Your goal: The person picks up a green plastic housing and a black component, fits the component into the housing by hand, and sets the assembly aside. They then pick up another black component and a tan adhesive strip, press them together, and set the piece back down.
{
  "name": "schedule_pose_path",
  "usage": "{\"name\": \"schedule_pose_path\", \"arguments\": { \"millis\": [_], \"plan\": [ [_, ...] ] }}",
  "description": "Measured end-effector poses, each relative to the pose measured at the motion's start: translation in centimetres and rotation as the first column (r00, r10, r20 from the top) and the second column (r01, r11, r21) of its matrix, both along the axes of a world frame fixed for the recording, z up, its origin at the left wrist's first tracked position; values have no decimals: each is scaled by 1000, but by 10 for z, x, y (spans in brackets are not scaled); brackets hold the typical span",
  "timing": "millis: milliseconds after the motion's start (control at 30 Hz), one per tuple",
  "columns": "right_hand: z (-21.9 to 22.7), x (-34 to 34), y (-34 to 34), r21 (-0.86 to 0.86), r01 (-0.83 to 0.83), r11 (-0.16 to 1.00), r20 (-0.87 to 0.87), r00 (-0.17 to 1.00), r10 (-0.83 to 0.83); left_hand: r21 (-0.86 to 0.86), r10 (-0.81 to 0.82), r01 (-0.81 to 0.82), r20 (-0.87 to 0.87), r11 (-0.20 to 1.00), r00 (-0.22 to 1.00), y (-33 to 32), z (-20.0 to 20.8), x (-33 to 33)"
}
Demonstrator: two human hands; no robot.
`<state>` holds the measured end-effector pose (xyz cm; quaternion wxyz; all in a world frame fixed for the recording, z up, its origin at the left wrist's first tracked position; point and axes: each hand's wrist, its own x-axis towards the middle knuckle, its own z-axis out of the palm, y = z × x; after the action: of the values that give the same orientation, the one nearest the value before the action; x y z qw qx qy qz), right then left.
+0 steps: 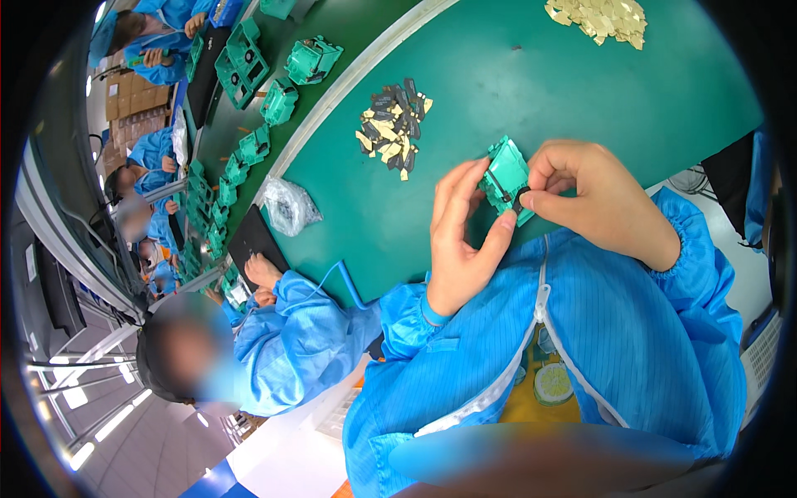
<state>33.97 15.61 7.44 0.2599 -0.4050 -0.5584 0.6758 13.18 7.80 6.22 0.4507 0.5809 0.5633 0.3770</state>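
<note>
A small teal plastic housing (508, 170) with a black strip across it is held up close to my chest, over the near part of the green table. My left hand (462, 241) grips its left and lower side, thumb below and fingers behind. With thumb and index finger, my right hand (594, 187) pinches a small black piece (521, 199) against the housing's lower right edge. The fingertips partly cover that piece. Left of my hands lies a pile of small black and cream pieces (393, 126).
Cream-coloured flat pieces (599, 18) are heaped at the far edge. A clear plastic bag (290, 207) lies to the left, beside a co-worker's hand (262, 270). Beyond a pale rail (332, 95), several teal housings (314, 60) stand in a line, with other people alongside.
</note>
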Motion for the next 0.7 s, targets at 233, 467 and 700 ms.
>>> {"name": "schedule_pose_path", "arguments": {
  "millis": [233,467,700],
  "plan": [
    [1,0,1,-13,13,1000,-3,1000,-13,-71,46,-40,87,997,995,4,6,7],
    [7,0,-1,-2,4,1000,49,999,-4,-114,76,-60,135,992,988,8,15,11],
    [6,-3,-9,-1,14,1000,19,1000,-14,-112,89,-71,160,991,983,7,13,15]
  ]
}}
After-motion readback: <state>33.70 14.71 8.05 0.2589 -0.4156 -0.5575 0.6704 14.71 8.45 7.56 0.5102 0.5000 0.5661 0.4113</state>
